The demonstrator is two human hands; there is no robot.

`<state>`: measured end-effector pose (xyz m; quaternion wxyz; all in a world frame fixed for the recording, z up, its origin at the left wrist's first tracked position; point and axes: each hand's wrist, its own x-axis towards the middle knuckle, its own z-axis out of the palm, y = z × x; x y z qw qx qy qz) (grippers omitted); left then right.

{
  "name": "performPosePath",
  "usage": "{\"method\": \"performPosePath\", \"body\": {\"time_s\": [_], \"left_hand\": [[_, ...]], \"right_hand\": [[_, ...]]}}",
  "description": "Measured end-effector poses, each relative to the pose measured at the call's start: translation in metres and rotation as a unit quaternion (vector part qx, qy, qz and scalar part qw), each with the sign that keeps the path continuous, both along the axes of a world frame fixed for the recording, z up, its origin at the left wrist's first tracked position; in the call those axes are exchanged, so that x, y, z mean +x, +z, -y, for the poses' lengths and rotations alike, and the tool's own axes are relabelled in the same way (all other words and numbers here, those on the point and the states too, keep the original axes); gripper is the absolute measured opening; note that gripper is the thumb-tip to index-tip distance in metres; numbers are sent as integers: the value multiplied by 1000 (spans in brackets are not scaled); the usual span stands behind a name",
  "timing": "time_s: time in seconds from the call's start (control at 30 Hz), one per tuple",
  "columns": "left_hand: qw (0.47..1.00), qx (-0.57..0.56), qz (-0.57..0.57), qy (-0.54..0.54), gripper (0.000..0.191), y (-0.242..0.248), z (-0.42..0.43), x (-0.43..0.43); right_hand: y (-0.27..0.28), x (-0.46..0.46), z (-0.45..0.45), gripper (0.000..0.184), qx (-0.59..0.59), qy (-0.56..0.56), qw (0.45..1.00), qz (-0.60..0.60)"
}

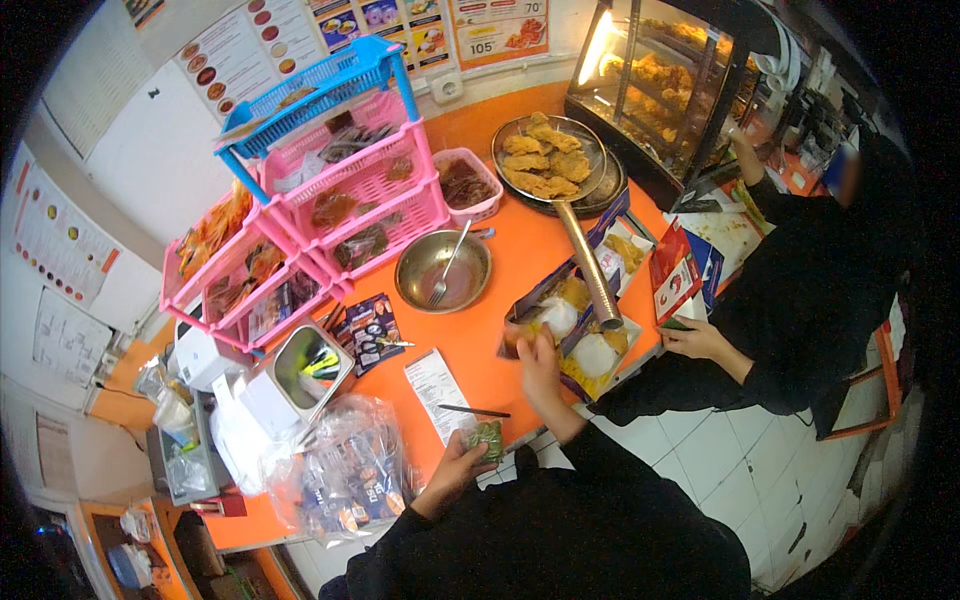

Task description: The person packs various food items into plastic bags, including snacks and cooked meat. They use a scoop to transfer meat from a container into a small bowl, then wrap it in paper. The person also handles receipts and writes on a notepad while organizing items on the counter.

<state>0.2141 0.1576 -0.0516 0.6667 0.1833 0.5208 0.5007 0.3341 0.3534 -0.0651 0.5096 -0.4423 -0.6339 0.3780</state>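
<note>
My left hand (pixel 459 469) holds a small clear plastic packet of green contents (pixel 486 440) at the front edge of the orange table. My right hand (pixel 538 364) is at the near left side of an open cardboard meal box (pixel 517 311) holding white rice (pixel 559 316) and fried food; blur hides whether its fingers hold anything. Beside it is another box with rice (pixel 596 355) and yellow food. A strainer's metal handle (pixel 589 262) reaches over the boxes, and its basket holds fried chicken (pixel 551 156). A printed receipt (pixel 436 394) and a black pen (pixel 474 411) lie left of my right hand.
A metal bowl with a fork (pixel 444 271) stands mid-table. Pink and blue basket racks (pixel 360 180) rise behind it. Plastic-wrapped printed packaging (pixel 352 480) lies at the left front. A co-worker (pixel 817 277) stands at right, holding a red box (pixel 675 274) near the heated display cabinet (pixel 652 90).
</note>
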Motion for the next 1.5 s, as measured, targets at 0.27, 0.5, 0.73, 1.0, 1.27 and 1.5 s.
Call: {"method": "performPosePath", "body": {"time_s": [0.27,0.5,0.73,1.0,1.27,1.5], "left_hand": [[987,124,58,80,39,23,-87,34],[960,191,167,114,37,-3,-196,50],[914,270,-229,199,29,5,-129,69],[795,334,-499,-87,27,-42,-153,78],[699,277,-653,92,54,-14,-75,50],[854,216,-413,232,72,-6,-141,52]], "right_hand": [[46,120,48,17,-13,-86,989,-118],[6,144,-24,28,-19,-139,972,188],[-20,187,-64,36,46,-95,958,265],[-29,175,-57,36,-63,41,932,355],[15,142,-11,55,-104,132,926,337],[18,106,-24,78,29,83,965,246]]}}
